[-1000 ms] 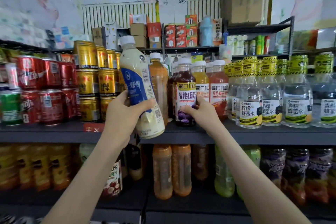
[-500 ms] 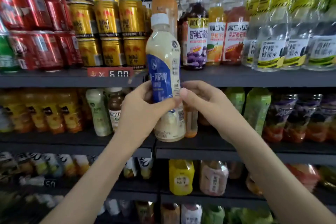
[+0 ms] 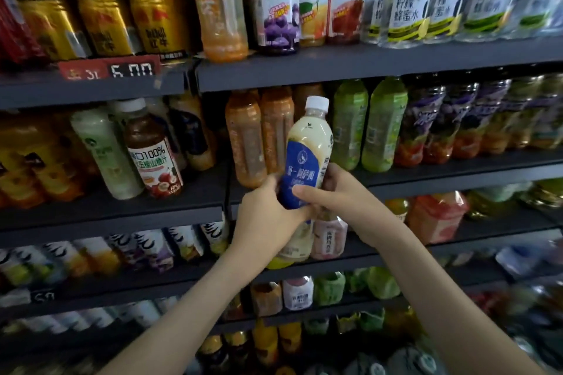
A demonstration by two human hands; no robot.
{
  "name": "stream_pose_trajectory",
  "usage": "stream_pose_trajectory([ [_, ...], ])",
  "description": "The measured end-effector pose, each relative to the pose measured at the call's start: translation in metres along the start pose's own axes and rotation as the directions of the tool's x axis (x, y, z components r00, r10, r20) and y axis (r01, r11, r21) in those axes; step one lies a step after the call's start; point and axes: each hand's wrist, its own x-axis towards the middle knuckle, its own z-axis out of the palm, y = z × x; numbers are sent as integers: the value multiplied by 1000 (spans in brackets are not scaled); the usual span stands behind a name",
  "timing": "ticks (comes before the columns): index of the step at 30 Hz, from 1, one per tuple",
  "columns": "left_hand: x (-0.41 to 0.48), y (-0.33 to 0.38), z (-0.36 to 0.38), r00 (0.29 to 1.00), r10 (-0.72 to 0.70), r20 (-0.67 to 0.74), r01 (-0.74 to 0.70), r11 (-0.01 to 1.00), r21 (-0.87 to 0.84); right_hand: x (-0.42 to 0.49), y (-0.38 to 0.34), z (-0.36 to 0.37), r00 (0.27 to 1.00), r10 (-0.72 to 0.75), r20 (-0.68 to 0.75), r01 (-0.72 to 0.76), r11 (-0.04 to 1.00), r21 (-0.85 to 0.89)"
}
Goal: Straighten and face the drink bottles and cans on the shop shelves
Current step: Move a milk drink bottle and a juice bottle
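So the creamy bottle (image 3: 307,143) with the blue label and white cap is up off the shelves, held out in front of the second shelf (image 3: 457,175), right where the orange bottles (image 3: 245,143) meet the green bottles (image 3: 348,122). It leans a bit, cap tipped to the right. The left hand (image 3: 268,219) is wrapped round the label's left side, and the right hand (image 3: 347,201) grips the other side with its thumb laid across the front. The lower end pokes out below the hands, next to a pink bottle (image 3: 330,237). It's blurry down there, so I can't tell if they touch.
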Motion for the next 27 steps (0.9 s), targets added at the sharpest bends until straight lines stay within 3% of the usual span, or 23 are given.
stream_pose_trajectory([
  [4, 0, -2, 29, 992, 35, 120, -36, 999, 6, -13, 20, -18, 989, 2, -146, -6, 999, -32],
  [11, 12, -1, 79, 917, 37, 396, 94, 948, -304, -32, 41, -81, 966, -1, -257, -16, 998, -62],
  [16, 26, -1, 102, 952, -70, 297, 156, 948, -277, -26, 61, -138, 963, 74, -260, -71, 997, 20],
  [23, 36, 21, 156, 968, -180, 176, 216, 951, -219, -12, 67, -214, 963, 82, -255, -35, 982, 185],
  [27, 43, 45, 176, 979, -202, -1, 198, 964, -179, -1, 69, -244, 970, 52, -239, -16, 988, 151],
])
